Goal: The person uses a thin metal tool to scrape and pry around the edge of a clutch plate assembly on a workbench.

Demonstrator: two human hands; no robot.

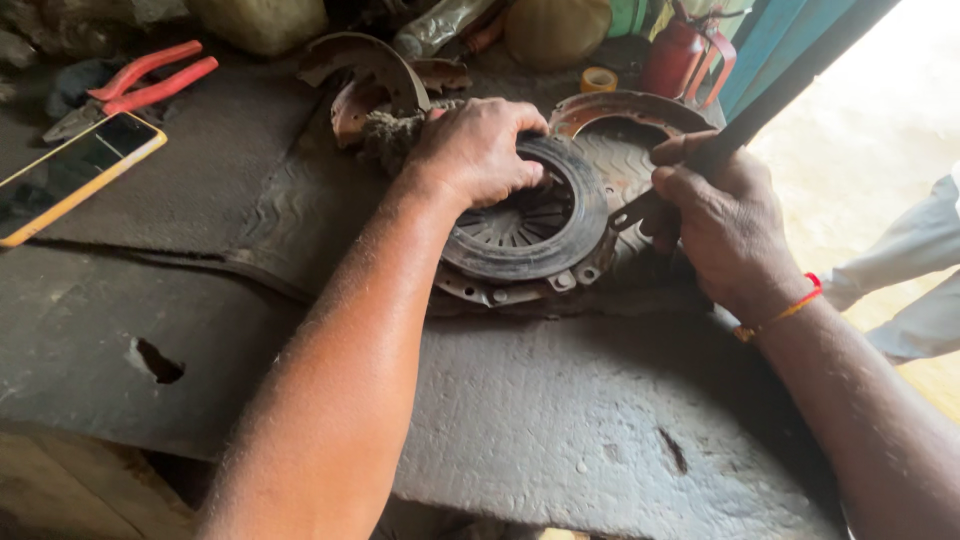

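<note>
Bench mat [560, 420]: round rusty clutch plate [520, 225]

A clutch pressure plate [525, 225] lies on a rubber mat [560, 420] covering the tabletop [60, 480]. The left hand [478, 150] rests on its rim; the right hand [722, 225] sits just to its right. Behind it lie a brake shoe [365, 62] and a ring plate [625, 108]. Far left lie a phone [70, 175] and, behind that, pliers [140, 82].
</note>
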